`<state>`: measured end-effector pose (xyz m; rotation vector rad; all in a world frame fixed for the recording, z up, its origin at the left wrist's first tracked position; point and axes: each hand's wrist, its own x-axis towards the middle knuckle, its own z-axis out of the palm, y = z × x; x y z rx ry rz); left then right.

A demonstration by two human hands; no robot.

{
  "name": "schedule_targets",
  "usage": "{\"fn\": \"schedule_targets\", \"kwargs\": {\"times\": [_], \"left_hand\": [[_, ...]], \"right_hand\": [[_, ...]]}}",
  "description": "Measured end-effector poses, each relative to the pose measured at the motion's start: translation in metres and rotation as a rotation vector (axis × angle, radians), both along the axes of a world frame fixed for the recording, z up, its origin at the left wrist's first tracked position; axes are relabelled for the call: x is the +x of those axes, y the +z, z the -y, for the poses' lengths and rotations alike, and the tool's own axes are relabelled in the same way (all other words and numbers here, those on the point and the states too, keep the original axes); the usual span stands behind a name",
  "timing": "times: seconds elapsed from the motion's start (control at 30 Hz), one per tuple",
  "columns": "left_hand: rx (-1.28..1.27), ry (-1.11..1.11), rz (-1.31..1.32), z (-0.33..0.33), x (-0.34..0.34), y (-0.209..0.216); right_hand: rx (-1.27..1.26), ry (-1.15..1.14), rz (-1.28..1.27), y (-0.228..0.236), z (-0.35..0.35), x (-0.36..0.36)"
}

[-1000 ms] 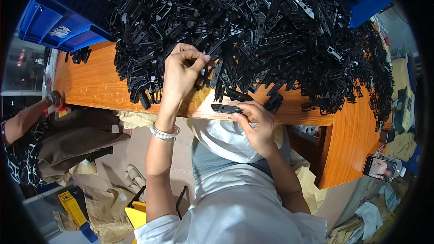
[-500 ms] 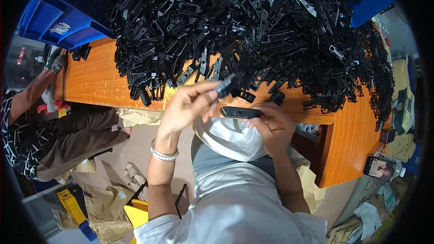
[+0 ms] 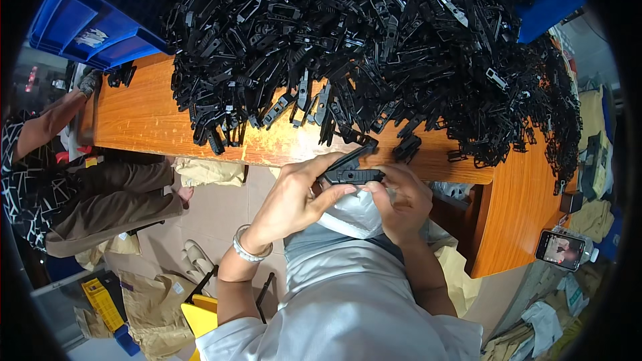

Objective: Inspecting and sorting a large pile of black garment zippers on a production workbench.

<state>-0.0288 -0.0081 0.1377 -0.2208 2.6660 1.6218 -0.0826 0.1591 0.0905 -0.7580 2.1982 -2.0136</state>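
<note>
Both my hands are together just in front of the table edge. My left hand (image 3: 297, 194), with a white bead bracelet at its wrist, pinches the left end of a black ribbed plastic part (image 3: 353, 176). My right hand (image 3: 403, 202) grips the same part's right end between thumb and fingers. A second slim black piece (image 3: 349, 158) rises at a slant along its upper side, touching it near my left fingers. Whether the two are joined, I cannot tell. Beyond them a large heap of similar black parts (image 3: 321, 47) covers the wooden table (image 3: 267, 150).
A blue crate (image 3: 100, 27) stands at the far left. Another person's arm (image 3: 53, 127) reaches toward the table's left end. A phone (image 3: 560, 250) leans at the right. White bag material (image 3: 354, 217) lies on my lap. Cardboard (image 3: 157, 311) is on the floor.
My left hand has come down and right, bringing its slim piece against the ribbed part in my right hand. The right hand has stayed nearly in place, slightly lower.
</note>
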Motion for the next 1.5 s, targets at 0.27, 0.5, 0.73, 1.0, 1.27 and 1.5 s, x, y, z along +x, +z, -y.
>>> {"fn": "schedule_targets", "kwargs": {"times": [0.27, 0.5, 0.73, 1.0, 1.27, 1.5], "left_hand": [[-0.045, -0.071, -0.195, 0.0, 0.006, -0.011], [0.288, -0.096, 0.042, 0.002, 0.008, -0.023], [-0.335, 0.179, -0.431, 0.035, -0.01, -0.039], [-0.565, 0.425, -0.366, 0.066, -0.026, -0.036], [-0.562, 0.347, -0.198, 0.044, -0.033, -0.048], [-0.674, 0.364, -0.251, 0.044, -0.025, -0.045]], "right_hand": [[0.081, 0.138, 0.074, 0.013, -0.003, -0.013], [0.084, 0.148, 0.071, 0.006, -0.013, -0.015], [0.222, 0.225, 0.139, -0.002, -0.02, -0.011], [0.332, 0.244, 0.083, -0.011, -0.023, -0.006], [0.371, 0.254, 0.109, -0.009, -0.026, -0.005], [0.309, -0.125, 0.048, -0.005, -0.03, -0.014]]}}
